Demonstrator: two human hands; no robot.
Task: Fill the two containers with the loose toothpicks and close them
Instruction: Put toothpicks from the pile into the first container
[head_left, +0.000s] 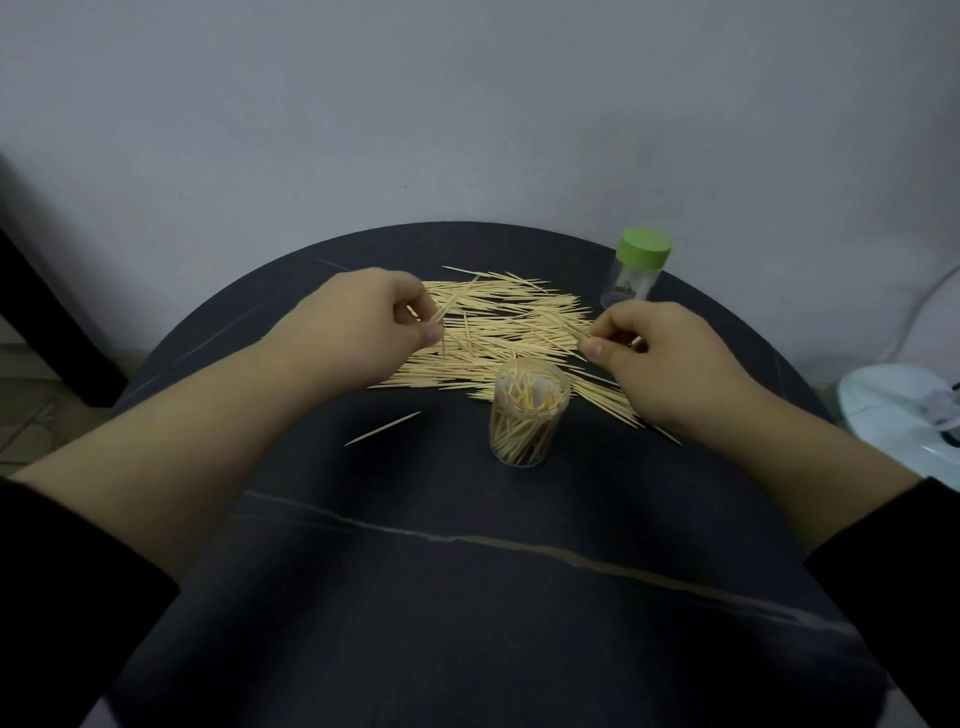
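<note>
Round dark table (467, 597), pale vein line running across its near half, grey wall behind.

Loose toothpick pile (511, 325): spread flat on the far half of the table, between the two hands. Most sticks lie with long axes roughly left-right, fanned slightly so that many points aim to the far right; a few cross the others at steep angles. One stray toothpick (383, 428) lies apart, near-left of the pile, long axis diagonal, tip toward the far right.

Open clear container (527, 413): upright, no lid, standing at the near edge of the pile, touching or overlapping its nearest sticks. Partly filled; toothpicks inside stand on end, leaning in mixed directions, tips up.

Second container (631, 275): clear body, green lid (645, 248) seated on top, upright at the far right rim, just beyond the right hand. Contents cannot be made out.

Left hand (363, 322): over the left end of the pile, thumb and fingertips pinched together on a few toothpicks that stick out steeply toward the far right.

Right hand (660, 353): at the right end of the pile, thumb and forefinger closed on a small bunch of toothpicks lying roughly left-right.

White object (898, 415), off the table at right; unidentified.
</note>
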